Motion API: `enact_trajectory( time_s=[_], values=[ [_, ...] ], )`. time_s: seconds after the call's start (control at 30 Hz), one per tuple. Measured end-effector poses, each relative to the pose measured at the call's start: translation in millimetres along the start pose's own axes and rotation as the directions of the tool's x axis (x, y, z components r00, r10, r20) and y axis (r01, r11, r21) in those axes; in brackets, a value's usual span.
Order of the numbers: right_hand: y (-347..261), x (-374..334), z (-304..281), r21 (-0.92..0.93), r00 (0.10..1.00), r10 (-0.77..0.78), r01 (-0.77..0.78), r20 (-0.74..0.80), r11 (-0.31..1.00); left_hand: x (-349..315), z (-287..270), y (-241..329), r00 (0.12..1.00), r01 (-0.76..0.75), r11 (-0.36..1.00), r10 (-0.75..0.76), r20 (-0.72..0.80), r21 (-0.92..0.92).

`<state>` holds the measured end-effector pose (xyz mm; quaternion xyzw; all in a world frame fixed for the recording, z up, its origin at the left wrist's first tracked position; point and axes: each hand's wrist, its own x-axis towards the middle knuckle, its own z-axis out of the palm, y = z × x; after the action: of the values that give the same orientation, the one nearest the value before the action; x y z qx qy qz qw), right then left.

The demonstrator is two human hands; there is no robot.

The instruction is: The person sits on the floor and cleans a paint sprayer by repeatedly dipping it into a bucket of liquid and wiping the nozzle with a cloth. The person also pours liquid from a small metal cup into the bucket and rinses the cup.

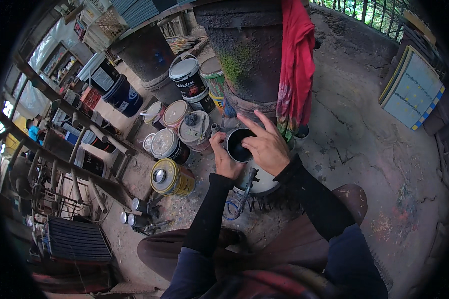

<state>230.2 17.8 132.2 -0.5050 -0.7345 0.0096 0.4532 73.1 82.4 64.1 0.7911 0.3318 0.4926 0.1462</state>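
Two big dark drums [257,50] loom over this corner, one red cloth [298,65] hanging down the nearer. Under the hands stands one white-topped bucket [265,184], and off to its left, one yellow tin [179,182]. The left hand [224,160] is wrapped around the side of one cup [234,147], held up over the bucket; the right hand [272,149] stretches its upper fingers out and bends others into the mouth, and I can't tell whether they grip anything. The cup looks light and stiff to me, perhaps slippery if wet, best held around its outer wall. Just below it is one spray-gun-like tool [245,192]; on the floor [334,154] at left I count three small cans [139,205].
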Motion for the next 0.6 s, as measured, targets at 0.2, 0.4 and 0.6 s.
enact_trajectory(
  time_s=[0.2,0.4,0.6],
  values=[
    [0.6,1.1,-1.8,-0.011,1.000,-0.003,0.003,-0.002,1.000,0.4,0.3,-0.4,1.000,-0.012,1.000,0.012,-0.014,0.013],
    [-5.2,1.6,-5.9,-0.087,1.000,0.018,-0.017,0.007,0.996,0.6,-0.6,2.8,0.999,-0.042,0.998,0.042,-0.006,0.040],
    [-0.1,3.1,-4.3,-0.025,1.000,-0.021,0.021,-0.001,0.999,0.0,-4.0,-0.5,0.999,0.007,1.000,-0.006,0.045,-0.013]
  ],
)
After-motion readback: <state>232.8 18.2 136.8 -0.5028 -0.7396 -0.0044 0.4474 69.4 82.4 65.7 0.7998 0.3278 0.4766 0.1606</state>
